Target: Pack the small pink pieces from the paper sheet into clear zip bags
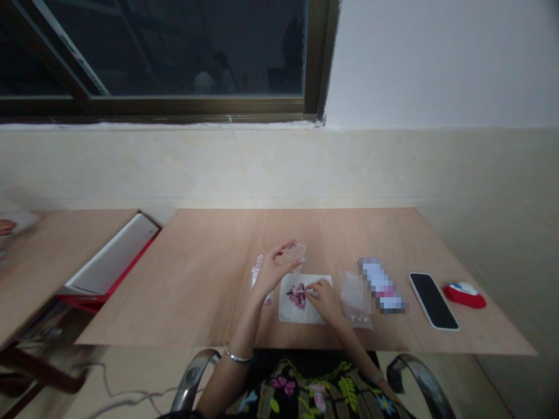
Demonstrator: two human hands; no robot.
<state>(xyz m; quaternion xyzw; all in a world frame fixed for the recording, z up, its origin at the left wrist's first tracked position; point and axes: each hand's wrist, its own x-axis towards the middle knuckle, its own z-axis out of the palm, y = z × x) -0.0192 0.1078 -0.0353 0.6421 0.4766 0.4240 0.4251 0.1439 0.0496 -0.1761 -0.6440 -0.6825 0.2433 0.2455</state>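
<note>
My left hand (pixel 277 267) is raised over the table, its thumb and fingers closed on a small clear plastic bag (pixel 296 251). Under it lies a white square sheet (pixel 288 316) carrying a cluster of small pink and dark pieces (pixel 296 298). The fingertips of my right hand (pixel 323 298) are pinched together at the right edge of that cluster; what sits between them is too small to make out. Partly behind my left wrist are small clear bags with pink markings (pixel 258 269). Right of the sheet rests a stack of clear plastic bags (pixel 354 294).
On the wooden table (pixel 209 256), a pixelated packet (pixel 382 285), a phone (pixel 434 301) and a red-and-white object (pixel 465 295) lie to the right. A grey panel with a red edge (pixel 113 253) fills the gap to a left table, where another person's hand (pixel 6 227) shows.
</note>
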